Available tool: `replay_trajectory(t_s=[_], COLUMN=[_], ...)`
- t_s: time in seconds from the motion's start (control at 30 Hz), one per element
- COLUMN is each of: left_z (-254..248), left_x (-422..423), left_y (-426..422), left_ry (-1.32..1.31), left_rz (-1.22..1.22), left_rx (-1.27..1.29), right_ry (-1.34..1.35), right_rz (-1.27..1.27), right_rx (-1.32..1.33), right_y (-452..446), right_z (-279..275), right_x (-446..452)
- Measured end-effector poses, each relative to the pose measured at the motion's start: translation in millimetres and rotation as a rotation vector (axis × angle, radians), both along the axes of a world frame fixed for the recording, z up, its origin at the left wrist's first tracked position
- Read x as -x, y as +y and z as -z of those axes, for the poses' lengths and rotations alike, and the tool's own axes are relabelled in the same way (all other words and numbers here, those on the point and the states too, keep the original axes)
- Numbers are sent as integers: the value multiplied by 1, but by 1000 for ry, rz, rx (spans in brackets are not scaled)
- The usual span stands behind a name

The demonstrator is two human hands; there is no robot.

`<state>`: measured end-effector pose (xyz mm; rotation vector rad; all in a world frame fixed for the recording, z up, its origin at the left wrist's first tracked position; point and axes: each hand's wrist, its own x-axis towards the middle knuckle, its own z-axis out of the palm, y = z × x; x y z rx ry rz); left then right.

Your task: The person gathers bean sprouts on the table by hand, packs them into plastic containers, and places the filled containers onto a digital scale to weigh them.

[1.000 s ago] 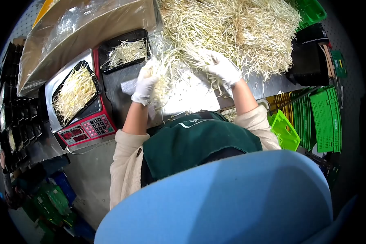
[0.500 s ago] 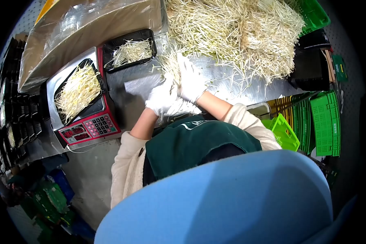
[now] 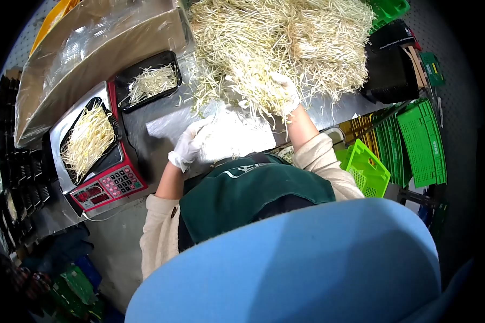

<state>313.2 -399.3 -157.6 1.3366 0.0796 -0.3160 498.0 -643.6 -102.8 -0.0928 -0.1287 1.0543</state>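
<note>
My right hand (image 3: pixel 286 96), in a white glove, is at the near edge of a big heap of bean sprouts (image 3: pixel 328 48). Its fingers are closed around a loose bunch of bean sprouts (image 3: pixel 256 91), with strands hanging down. My left hand (image 3: pixel 191 142), gloved too, is held over the metal table nearer my body, fingers stretched out and holding nothing. To the left, a black tray of sprouts (image 3: pixel 89 142) lies tilted on a red digital scale (image 3: pixel 110 185). Between scale and heap, a second black tray (image 3: pixel 151 81) contains a smaller amount of sprouts.
A plastic-lined cardboard box (image 3: pixel 99 59) stands behind the scale. Stacked black trays (image 3: pixel 24 172) line the far left. On the right are black containers (image 3: pixel 390 75), a lime-green basket (image 3: pixel 366 169) and green crates (image 3: pixel 423 142). Metal tabletop (image 3: pixel 161 126) shows between the scale and my left hand.
My hands, close together before over a bunch of sprouts, are now apart. The right has gone rightward to the heap, the left toward my body. The whole view has shifted slightly.
</note>
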Motion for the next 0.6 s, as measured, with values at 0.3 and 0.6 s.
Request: replay_trajectory(t_s=[0.3,0.6], left_z=[-16,-43], left_x=[39,58], left_y=[11,3], left_ry=[61,-9], left_rz=[-144,-522], left_rx=[142,-215], right_ry=[-607,-1427], right_rz=[-34,-112], right_rx=[495,1157], right_y=[-4,-22], right_z=[-11,-28], right_x=[-2,-17])
